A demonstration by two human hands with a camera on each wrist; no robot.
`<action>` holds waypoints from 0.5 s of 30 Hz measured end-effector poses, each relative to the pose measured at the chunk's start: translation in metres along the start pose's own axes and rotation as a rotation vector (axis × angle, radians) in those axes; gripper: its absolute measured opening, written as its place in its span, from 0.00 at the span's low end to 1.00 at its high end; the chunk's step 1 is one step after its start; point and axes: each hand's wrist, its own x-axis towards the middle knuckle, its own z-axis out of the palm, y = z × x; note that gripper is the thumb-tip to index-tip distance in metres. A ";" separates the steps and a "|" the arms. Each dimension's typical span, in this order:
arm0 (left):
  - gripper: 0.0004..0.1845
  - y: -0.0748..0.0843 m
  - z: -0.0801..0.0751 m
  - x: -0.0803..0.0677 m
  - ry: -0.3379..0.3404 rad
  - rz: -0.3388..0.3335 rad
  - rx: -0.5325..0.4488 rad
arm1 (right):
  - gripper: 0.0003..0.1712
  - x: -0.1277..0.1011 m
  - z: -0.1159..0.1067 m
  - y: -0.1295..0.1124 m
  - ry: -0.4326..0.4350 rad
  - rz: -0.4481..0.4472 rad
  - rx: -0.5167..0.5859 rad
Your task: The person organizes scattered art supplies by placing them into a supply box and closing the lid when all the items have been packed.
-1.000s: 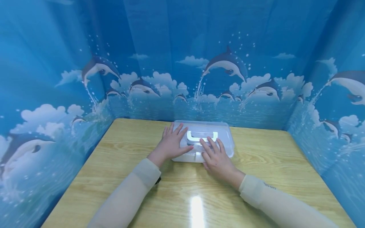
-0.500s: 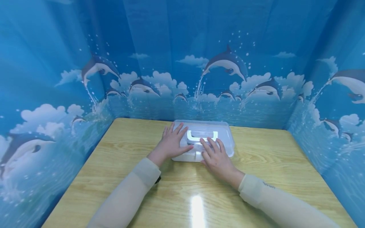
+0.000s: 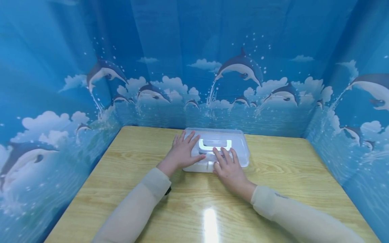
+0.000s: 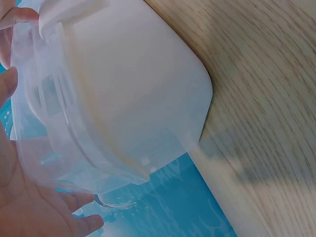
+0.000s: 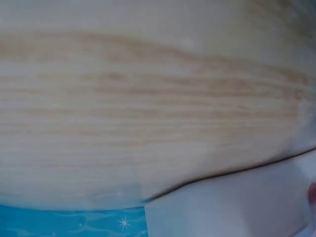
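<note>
Box (image 3: 217, 148) sat on worktop (image 3: 273, 189), toward far edge, centred before dolphin backdrop (image 3: 194, 67). Translucent plastic, lid on, white handle (image 3: 215, 144) folded flat into lid recess.

Left hand (image 3: 182, 153) laid flat on left part of lid, fingers straight and spread, thumb toward handle. Not curled round anything; pressing or resting only. Probably placed there to steady box against sliding.

Right hand (image 3: 228, 167) at near right of lid, fingers straight and fanned over lid beside handle, palm over front edge near small front latch (image 3: 210, 166). Thumb position hidden under hand; cannot tell whether latch touched. Fingers apart, nothing clamped.

Left wrist view: box side and lid rim (image 4: 123, 103) close up, pale and cloudy, contents not discernible; fingers (image 4: 29, 207) flat against lid. Right wrist view: mostly wood grain, box corner (image 5: 232, 207) at lower right, blurred.

Both sleeves (image 3: 143, 206) lay low over worktop, forearms angled inward toward box. Glare patch on worktop near front edge.
</note>
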 end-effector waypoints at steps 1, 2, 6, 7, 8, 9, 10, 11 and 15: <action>0.48 0.000 0.000 0.000 -0.001 -0.001 0.000 | 0.14 0.000 0.000 -0.001 0.003 0.001 0.001; 0.48 0.000 0.000 0.000 -0.003 0.000 0.003 | 0.13 0.001 0.001 -0.001 0.007 0.004 -0.002; 0.49 0.000 -0.002 0.000 -0.019 -0.002 0.006 | 0.12 0.001 0.000 -0.002 0.000 0.014 -0.011; 0.49 0.001 -0.002 0.000 -0.022 -0.002 0.009 | 0.13 0.001 -0.001 -0.003 -0.004 0.018 -0.010; 0.49 0.001 -0.002 0.000 -0.026 -0.003 0.011 | 0.14 0.001 -0.002 -0.003 -0.012 0.021 -0.013; 0.49 0.001 -0.002 0.000 -0.027 -0.005 0.013 | 0.15 0.001 -0.002 -0.003 -0.017 0.023 -0.012; 0.49 0.001 -0.002 0.000 -0.027 -0.006 0.012 | 0.16 0.002 -0.003 -0.004 -0.021 0.026 -0.013; 0.49 0.001 -0.002 0.000 -0.026 -0.007 0.013 | 0.16 0.002 -0.004 -0.004 -0.023 0.027 -0.014; 0.49 0.000 -0.002 -0.001 -0.021 -0.007 0.006 | 0.14 0.003 -0.006 -0.005 -0.044 0.034 -0.016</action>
